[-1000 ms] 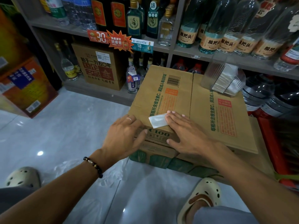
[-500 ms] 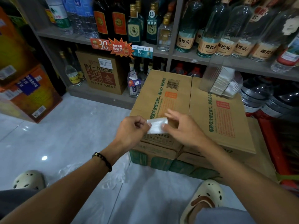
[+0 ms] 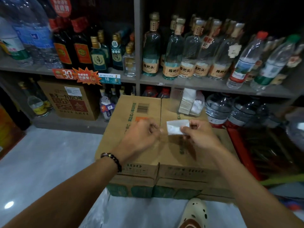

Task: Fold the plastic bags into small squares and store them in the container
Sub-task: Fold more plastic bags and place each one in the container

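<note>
Head cam: both hands up over the cardboard box (image 3: pixel 131 116). R hand (image 3: pixel 199 137) pinches the folded plastic bag (image 3: pixel 175 128) — a small white rectangle, thumb and curled fingers clamped on its right edge, bag lifted off the box top. L hand (image 3: pixel 141 137) sits just beside the bag's left end, fingers curled in; the frame is blurred there, so can't tell whether the fingertips actually have hold of anything. Beaded bracelet (image 3: pixel 113 160) on the L wrist.

Container (image 3: pixel 187 102) — clear plastic, at the far right corner of the box top, just beyond the held bag, w/ a stack of pale folded bags standing inside it. Bag in hand is between the L hand and the container, not touching the container.

Behind: grey shelf (image 3: pixel 181 83) lined w/ bottles (image 3: pixel 172 51), price tags (image 3: pixel 87 77) on its front edge. Lower shelf has another brown carton (image 3: pixel 70 100). A cream clog (image 3: pixel 195 213) shows bottom edge, on pale floor (image 3: pixel 49 162).
</note>
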{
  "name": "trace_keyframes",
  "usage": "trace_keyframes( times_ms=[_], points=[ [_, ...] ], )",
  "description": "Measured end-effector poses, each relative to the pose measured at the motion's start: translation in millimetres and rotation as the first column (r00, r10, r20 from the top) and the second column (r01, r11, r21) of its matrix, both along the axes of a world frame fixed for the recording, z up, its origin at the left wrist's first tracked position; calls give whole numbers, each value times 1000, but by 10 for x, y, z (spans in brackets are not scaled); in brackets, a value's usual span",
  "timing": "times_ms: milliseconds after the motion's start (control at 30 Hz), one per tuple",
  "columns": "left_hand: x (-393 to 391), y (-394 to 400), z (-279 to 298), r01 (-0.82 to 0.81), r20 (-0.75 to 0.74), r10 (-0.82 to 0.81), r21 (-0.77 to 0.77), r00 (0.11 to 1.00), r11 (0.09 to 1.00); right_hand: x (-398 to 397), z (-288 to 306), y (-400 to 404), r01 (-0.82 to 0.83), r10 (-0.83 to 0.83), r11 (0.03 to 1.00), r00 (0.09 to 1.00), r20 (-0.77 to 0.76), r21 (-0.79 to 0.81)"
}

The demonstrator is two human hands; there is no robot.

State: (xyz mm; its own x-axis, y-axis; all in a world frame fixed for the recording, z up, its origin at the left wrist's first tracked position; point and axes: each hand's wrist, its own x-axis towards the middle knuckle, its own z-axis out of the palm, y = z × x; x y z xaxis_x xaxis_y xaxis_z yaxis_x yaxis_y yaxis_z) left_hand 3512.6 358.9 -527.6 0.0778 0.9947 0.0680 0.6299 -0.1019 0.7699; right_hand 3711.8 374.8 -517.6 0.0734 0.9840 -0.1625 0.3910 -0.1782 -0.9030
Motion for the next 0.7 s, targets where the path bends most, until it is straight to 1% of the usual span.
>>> trace_keyframes(
  times_ms=[67, 100, 200, 267, 333, 433, 500, 567, 600, 700],
  points=[
    [168, 250, 57, 49, -222, -36, 52, 974, 997, 235, 34, 148, 77, -78, 996, 997, 29, 38],
    [255, 378, 95, 70, -297, -50, 57, 954, 996, 326, 45, 217, 124, -125, 990, 992, 21, 62],
    [547, 772, 178, 100, -437, -39, 116, 898, 988, 497, 96, 373, 238, -236, 966, 971, -29, 103],
    [724, 1043, 210, 84, -484, 9, 170, 875, 982, 575, 100, 464, 273, -269, 956, 962, -51, 109],
    [844, 1303, 213, 41, -475, 46, 172, 879, 984, 652, 71, 557, 292, -288, 949, 956, -51, 118],
    [914, 1556, 179, 19, -460, 54, 152, 886, 988, 755, 26, 661, 321, -320, 937, 947, -28, 140],
    [916, 1636, 156, 23, -387, 45, 168, 921, 985, 824, 21, 707, 338, -335, 930, 941, -45, 144],
    [866, 1664, 125, 53, -331, 11, 182, 944, 982, 882, 29, 752, 343, -341, 927, 939, -40, 154],
    [829, 1666, 113, 80, -319, -15, 191, 948, 978, 919, 44, 782, 329, -332, 930, 943, -13, 165],
    [682, 1639, 73, 182, -300, -105, 242, 948, 953, 1018, 142, 878, 221, -238, 959, 968, 81, 179]
  ],
)
